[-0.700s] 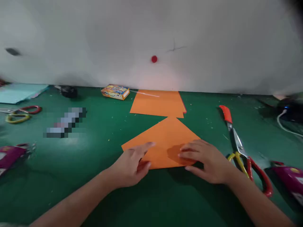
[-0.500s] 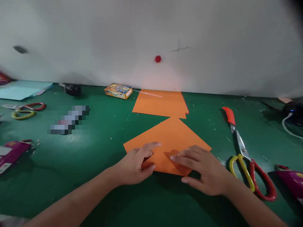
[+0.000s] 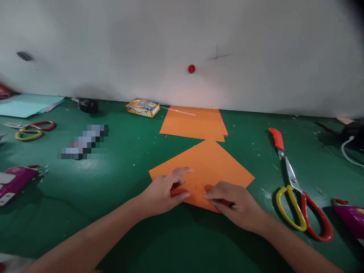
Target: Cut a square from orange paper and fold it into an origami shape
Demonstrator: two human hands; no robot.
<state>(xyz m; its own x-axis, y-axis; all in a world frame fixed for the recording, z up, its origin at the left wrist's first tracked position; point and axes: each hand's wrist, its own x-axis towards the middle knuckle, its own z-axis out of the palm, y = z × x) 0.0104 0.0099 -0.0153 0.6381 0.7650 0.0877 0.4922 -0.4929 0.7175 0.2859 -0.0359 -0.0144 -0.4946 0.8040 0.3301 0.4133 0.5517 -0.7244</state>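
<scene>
Item 1: orange sheet [image 3: 218, 163], one, lying on the green desk [image 3: 127, 151] in front of the person, a corner pointing away; near side partly covered by both hands.

Item 2: left hand [image 3: 162, 193], over the sheet's near left part; grip parted, index finger and thumb well separated, nothing seen pinched between them; remaining fingers curled, partly hidden.

Item 3: right hand [image 3: 240, 204], at the sheet's near edge; grip narrow, thumb and fingertips close together; whether paper is caught between them cannot be told.

Item 4: orange paper [image 3: 193, 125], beyond item 1, by the wall; where their edges meet, overlap is hard to make out.

Item 5: large scissors [image 3: 294, 183], red and yellow handles, right of the right hand; red-handled tool [image 3: 276, 139] at their tip, its far end unclear.

Item 6: small printed box [image 3: 143, 108], by the wall; lettering illegible.

Item 7: pixelated object [image 3: 84, 142], left; identity masked.

Item 8: purple articles, one at left [image 3: 18, 184], one at right [image 3: 349, 218], both cut off by the frame.
</scene>
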